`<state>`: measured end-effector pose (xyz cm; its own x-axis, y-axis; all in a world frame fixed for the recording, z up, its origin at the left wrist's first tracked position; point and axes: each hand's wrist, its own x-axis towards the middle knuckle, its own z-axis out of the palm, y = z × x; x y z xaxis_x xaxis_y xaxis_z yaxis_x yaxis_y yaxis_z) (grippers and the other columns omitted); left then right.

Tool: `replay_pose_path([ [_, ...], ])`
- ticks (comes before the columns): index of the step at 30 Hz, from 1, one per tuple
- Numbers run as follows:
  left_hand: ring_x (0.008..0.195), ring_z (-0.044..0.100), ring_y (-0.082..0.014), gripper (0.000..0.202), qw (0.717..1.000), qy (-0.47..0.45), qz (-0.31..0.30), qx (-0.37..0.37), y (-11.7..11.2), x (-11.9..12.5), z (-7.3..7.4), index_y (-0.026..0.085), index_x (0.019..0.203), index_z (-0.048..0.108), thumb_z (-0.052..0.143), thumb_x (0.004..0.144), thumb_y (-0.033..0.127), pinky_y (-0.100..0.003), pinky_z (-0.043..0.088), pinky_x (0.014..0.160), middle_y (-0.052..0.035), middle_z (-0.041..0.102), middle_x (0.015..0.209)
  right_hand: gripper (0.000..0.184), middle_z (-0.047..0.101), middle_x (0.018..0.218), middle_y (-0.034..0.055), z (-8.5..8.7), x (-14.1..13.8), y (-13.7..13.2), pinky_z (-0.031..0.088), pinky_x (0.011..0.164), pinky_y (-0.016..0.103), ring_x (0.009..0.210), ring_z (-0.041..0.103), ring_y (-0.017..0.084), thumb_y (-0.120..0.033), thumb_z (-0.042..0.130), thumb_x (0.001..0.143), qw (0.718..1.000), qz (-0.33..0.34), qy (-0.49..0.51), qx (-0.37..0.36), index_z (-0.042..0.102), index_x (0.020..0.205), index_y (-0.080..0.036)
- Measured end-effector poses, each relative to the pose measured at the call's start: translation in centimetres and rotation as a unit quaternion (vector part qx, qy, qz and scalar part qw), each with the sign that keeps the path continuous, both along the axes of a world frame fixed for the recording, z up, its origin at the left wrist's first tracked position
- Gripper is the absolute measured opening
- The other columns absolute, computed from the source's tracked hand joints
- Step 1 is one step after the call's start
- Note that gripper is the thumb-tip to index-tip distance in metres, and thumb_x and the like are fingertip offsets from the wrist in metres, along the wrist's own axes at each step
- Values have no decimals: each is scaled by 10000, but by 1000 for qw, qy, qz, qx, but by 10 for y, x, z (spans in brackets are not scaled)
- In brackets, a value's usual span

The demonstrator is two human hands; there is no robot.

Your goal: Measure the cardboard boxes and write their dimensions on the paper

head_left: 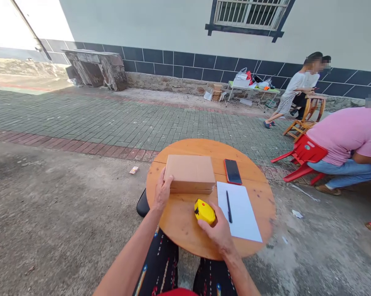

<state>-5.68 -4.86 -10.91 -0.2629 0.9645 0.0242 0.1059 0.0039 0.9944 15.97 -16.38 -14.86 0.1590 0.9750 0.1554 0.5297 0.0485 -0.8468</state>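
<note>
A: ok so what've your hands got there?
B: Your right hand (219,230) is gripping the yellow tape measure (205,211), a bit below mid-frame. Your left hand (162,191) is on the box (190,169), at its near left corner, can't tell if it's really gripping.
A: and the box sits where?
B: Just below frame center, on your round table (179,224). Phone (233,171) right of it, paper (245,220) below that, pen (229,206) on top.
</note>
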Motion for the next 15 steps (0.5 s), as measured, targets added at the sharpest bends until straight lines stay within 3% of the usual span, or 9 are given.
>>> replay_pose_path([
  [4, 1350, 449, -238, 568, 1000, -1, 0, 8, 2, 0, -4, 199, 1427, 446, 495, 891, 382, -334, 374, 1111, -46, 528, 1437, 633, 663, 1223, 106, 20, 12, 0, 533, 909, 382, 1075, 641, 282, -480, 696, 729, 981, -26, 192, -15, 573, 1270, -174],
  [9, 1364, 427, -239, 556, 1000, 1, -6, 19, 2, 0, -2, 190, 1413, 459, 492, 889, 373, -326, 364, 1117, -50, 521, 1441, 512, 685, 1089, 71, 50, 19, 46, 522, 809, 353, 957, 636, 223, -505, 588, 793, 918, -76, 381, 81, 599, 1203, -199],
  [12, 1361, 433, -243, 552, 1000, 1, -9, 18, 2, -1, -1, 196, 1409, 462, 495, 887, 371, -338, 373, 1111, -51, 529, 1433, 474, 687, 1049, 45, 56, 19, 76, 516, 787, 329, 951, 635, 211, -486, 635, 760, 885, -68, 455, 71, 616, 1153, -221],
  [15, 1367, 428, -239, 534, 1000, -4, -8, 14, 1, -2, -1, 227, 1394, 484, 509, 882, 374, -336, 365, 1115, -36, 521, 1443, 433, 695, 1020, 27, 53, 17, 88, 514, 775, 317, 957, 632, 212, -489, 658, 752, 880, -51, 468, 59, 639, 1098, -230],
])
